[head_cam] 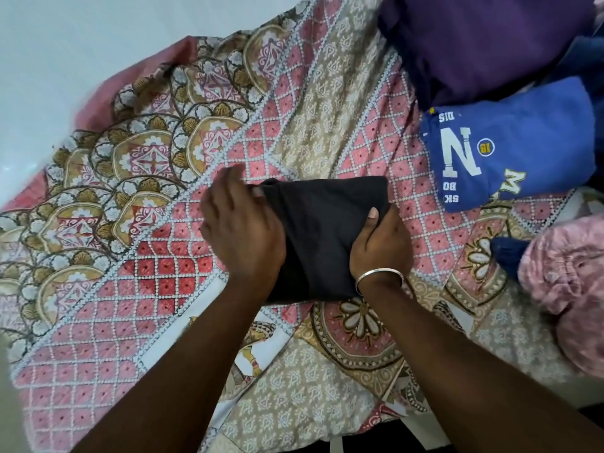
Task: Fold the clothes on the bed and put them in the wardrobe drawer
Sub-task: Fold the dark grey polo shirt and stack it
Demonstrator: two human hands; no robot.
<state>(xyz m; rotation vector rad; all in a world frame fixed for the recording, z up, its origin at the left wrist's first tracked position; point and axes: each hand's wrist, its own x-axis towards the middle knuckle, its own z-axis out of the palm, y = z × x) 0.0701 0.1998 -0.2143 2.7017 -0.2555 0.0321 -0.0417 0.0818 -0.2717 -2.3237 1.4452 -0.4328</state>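
Black garment (322,230): folded to a compact bundle, lying mid-bed on the patterned bedspread (157,256). Your left hand (240,228) grips its left edge, fingers curled under; your right hand (380,241) clamps the right edge, thumb on top. Likely step: lifting it for the drawer. Keep both grips level so the folds hold. Blue shirt (519,148) lies well apart.
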